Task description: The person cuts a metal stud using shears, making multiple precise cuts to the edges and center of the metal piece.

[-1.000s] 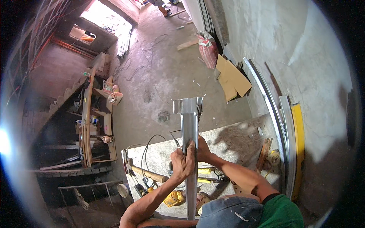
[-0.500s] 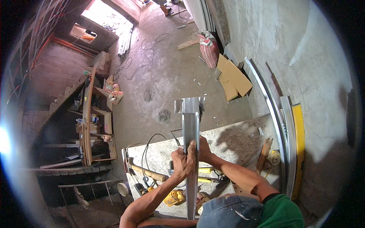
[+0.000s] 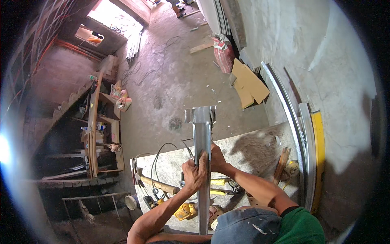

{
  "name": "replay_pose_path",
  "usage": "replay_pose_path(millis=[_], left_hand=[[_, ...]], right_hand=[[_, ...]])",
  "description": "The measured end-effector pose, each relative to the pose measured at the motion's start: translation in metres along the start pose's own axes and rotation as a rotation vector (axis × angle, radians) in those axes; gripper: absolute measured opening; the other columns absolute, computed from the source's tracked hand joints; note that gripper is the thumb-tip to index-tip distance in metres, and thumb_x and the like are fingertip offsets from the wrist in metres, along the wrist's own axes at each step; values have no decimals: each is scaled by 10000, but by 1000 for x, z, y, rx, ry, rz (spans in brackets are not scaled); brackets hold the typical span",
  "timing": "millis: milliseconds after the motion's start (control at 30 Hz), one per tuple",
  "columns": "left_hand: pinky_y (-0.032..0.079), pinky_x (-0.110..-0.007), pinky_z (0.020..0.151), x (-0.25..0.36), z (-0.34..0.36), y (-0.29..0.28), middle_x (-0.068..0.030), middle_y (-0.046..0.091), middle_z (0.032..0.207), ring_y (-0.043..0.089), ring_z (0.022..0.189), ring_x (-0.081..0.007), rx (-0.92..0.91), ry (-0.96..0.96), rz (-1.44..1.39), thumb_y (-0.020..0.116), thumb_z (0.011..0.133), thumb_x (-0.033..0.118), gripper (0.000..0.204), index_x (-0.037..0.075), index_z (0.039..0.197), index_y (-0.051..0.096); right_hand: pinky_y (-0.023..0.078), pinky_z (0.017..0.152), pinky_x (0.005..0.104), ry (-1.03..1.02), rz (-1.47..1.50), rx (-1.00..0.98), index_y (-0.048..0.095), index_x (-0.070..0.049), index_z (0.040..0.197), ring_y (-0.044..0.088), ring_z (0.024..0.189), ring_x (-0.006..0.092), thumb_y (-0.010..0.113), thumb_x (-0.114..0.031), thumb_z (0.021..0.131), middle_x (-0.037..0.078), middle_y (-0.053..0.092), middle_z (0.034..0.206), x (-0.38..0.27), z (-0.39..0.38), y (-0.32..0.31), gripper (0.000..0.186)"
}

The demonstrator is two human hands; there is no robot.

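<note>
I have the metal channel (image 3: 201,138) upright in the view in front of me, its near end toward my body and its far end spread into wide flaps. My left hand (image 3: 195,173) grips it, thumb laid along the inside. My right hand (image 3: 218,158) is against its right edge; the fingers go behind the metal, so I cannot tell how far they close.

The pale slab (image 3: 248,148) lies beneath the channel and is cluttered. Left of the channel, a black cable (image 3: 155,162) loops close by, past a wooden handle (image 3: 162,186), and a yellow power tool (image 3: 185,212) sits just beside the near part. Close on its right are yellow-and-black tools (image 3: 220,181) and my sandalled foot (image 3: 216,214), crowding that side. Farther right of it come wooden sticks (image 3: 281,167), then long metal profiles (image 3: 285,101) and a yellow bar (image 3: 319,162) along the wall. Beyond its far end, to the right, lie cardboard (image 3: 250,83) and a red-and-white sack (image 3: 223,53). Well left of the channel stands a wooden shelf (image 3: 94,134) with things packed in it.
</note>
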State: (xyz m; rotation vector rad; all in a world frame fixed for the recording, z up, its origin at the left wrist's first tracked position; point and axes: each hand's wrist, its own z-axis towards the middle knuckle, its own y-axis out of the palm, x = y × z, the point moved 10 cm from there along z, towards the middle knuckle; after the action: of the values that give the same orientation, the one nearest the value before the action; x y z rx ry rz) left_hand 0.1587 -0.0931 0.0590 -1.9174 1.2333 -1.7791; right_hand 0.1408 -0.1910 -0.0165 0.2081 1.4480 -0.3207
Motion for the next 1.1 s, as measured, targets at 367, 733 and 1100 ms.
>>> replay_pose_path(millis=[367,733,1100], left_hand=[[340,-378,403,-15,5,0,-93,400,408,401,413,-132,32,-15,-9,579,932,436,656,-61,515,484],[362,-290,426,-1,-2,0,-11,511,501,460,469,-85,-54,-20,-36,562,960,406,554,-10,594,574],[363,-325,412,-32,2,-1,-43,478,471,454,446,-111,-23,-99,-42,592,941,404,516,-48,693,567]], right_hand=[[511,705,421,34,6,-7,574,-2,909,653,804,373,773,-270,708,217,616,904,-5,-3,-3,389],[488,728,391,73,59,-17,560,-7,966,607,824,292,733,-299,744,180,585,912,-6,2,-11,406],[464,569,383,179,176,103,567,-10,796,575,579,240,700,-286,776,129,596,658,6,-2,-15,307]])
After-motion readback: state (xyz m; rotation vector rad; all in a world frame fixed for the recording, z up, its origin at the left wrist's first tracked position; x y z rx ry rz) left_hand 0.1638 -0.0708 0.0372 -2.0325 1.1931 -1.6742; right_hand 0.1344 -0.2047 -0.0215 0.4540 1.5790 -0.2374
